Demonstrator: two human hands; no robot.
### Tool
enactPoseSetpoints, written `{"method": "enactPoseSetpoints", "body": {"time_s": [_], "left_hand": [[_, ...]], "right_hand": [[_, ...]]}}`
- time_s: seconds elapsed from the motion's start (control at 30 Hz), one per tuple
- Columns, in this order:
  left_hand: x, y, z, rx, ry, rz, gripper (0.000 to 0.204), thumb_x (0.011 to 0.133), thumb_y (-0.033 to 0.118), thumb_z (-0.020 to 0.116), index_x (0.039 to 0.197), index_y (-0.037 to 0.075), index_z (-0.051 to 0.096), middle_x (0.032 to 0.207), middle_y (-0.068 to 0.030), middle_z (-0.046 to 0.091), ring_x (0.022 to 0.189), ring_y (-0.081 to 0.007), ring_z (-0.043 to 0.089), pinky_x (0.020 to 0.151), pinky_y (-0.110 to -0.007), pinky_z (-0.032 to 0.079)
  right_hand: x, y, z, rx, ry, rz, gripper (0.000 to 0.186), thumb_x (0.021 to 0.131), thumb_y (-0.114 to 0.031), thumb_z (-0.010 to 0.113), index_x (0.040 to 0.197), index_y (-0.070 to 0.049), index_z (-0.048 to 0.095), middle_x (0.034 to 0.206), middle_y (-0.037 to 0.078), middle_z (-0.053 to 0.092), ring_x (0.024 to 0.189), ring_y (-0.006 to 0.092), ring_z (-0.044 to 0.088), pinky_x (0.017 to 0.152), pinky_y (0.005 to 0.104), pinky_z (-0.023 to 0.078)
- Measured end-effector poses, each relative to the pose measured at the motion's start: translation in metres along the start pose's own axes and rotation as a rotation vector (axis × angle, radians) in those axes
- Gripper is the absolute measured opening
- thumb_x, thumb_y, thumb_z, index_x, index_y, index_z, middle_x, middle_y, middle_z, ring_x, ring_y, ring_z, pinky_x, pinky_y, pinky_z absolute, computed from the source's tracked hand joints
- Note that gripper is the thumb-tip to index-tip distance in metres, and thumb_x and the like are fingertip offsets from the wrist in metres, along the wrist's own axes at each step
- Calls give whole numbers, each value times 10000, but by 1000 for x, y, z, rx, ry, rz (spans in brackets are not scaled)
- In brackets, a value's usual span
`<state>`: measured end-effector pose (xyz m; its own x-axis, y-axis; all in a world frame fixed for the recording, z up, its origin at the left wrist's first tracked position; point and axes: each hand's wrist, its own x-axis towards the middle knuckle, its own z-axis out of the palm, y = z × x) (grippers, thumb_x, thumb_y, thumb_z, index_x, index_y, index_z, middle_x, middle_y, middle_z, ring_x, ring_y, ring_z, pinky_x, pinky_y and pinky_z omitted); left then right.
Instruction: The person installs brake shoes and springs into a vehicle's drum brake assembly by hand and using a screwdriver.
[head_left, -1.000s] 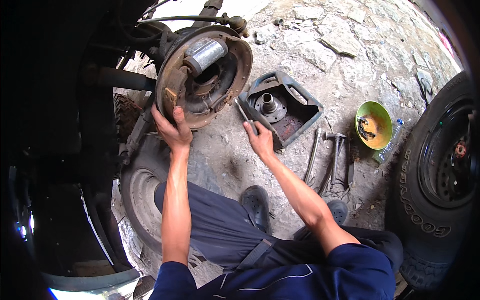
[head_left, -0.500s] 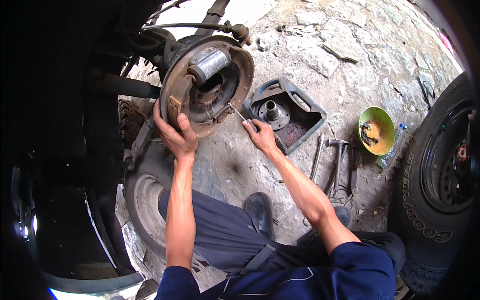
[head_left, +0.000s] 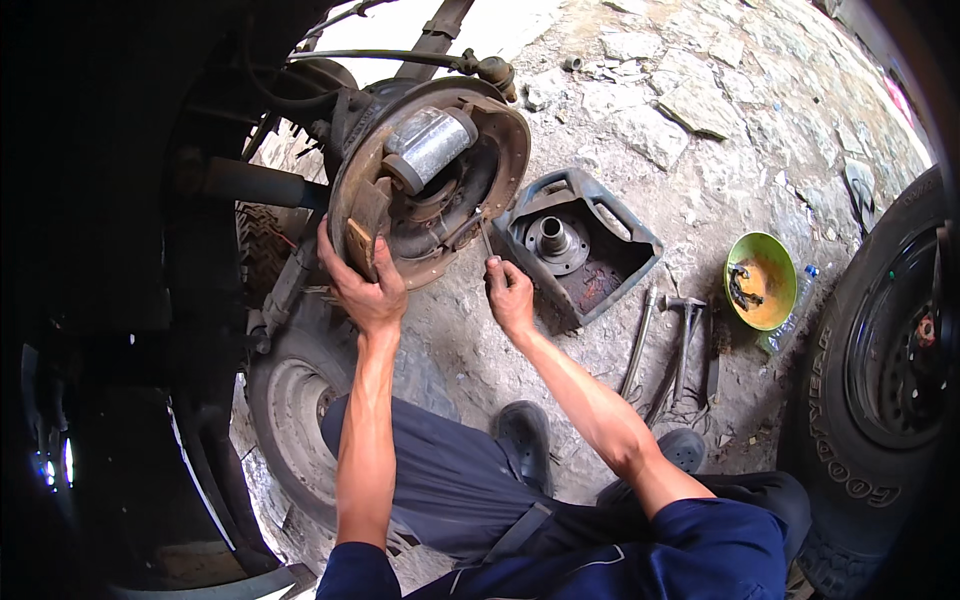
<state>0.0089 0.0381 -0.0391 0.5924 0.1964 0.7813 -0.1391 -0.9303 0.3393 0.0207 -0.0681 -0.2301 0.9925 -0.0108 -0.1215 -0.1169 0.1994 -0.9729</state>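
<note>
In front of me a rusty brake backing plate [head_left: 437,275] stands tilted on the axle, with a silver cylinder [head_left: 432,148] near its top. My left hand [head_left: 372,293] grips the plate's lower left rim, thumb in front by a brown brake shoe end [head_left: 361,241] and fingers partly behind. A thin-shafted screwdriver [head_left: 487,238] is pinched in my right hand [head_left: 510,292], its handle mostly hidden by the fingers. The shaft's tip touches or lies very close to the plate's lower right edge; I cannot tell which.
A cut-open plastic container [head_left: 640,258] holding a wheel hub [head_left: 570,255] lies right of the plate. Beyond are a hammer [head_left: 684,340], a metal bar [head_left: 640,345], a green bowl [head_left: 790,275] and a plastic bottle [head_left: 775,338]. Tyres stand at right [head_left: 835,400] and lower left [head_left: 275,420].
The screwdriver has swung more upright as my right hand shifted lower relative to the plate. My left hand keeps its hold. The whole view has shifted slightly.
</note>
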Motion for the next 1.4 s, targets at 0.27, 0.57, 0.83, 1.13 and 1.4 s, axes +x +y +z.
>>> {"method": "enactPoseSetpoints", "body": {"time_s": [0.27, 0.57, 0.83, 1.13, 1.4], "left_hand": [[-11, -4, 6, 25, 22, -14, 734, 947, 420, 581, 1391, -100, 314, 1258, -323, 472, 1158, -441, 508, 968, -473, 401], [-19, -9, 8, 0, 35, -42, 727, 948, 399, 580, 1390, -111, 308, 1275, -324, 462, 1163, -442, 510, 971, -483, 399], [-11, -2, 10, -36, 67, -31, 695, 939, 390, 597, 1352, -117, 361, 1249, -310, 492, 1132, -425, 527, 965, -465, 404], [-11, -7, 9, -46, 67, 8, 704, 968, 395, 559, 1380, -134, 345, 1323, -306, 479, 1193, -406, 515, 1021, -442, 382], [-10, -8, 10, -66, 68, -3, 733, 960, 416, 567, 1378, -144, 346, 1326, -320, 472, 1216, -416, 504, 1029, -448, 377]], "right_hand": [[-13, -39, 33, -65, 91, 135, 610, 971, -534, 506, 777, 45, 491, 648, 262, 502, 612, 332, 478, 647, 450, 422], [18, -18, 12, 487, -227, 217, 534, 1000, -525, 461, 755, -54, 517, 580, 23, 502, 458, 120, 459, 423, 276, 346], [18, -36, 24, 278, -54, 158, 601, 988, -555, 470, 680, -41, 516, 566, -16, 466, 512, 83, 427, 475, 286, 336], [33, -39, -17, -4, -136, 107, 680, 966, -613, 459, 762, 28, 557, 601, 25, 498, 618, 113, 451, 586, 320, 400], [42, -47, -35, -159, -224, 10, 642, 968, -576, 477, 766, 25, 572, 586, 62, 501, 598, 151, 475, 591, 356, 413]]}}
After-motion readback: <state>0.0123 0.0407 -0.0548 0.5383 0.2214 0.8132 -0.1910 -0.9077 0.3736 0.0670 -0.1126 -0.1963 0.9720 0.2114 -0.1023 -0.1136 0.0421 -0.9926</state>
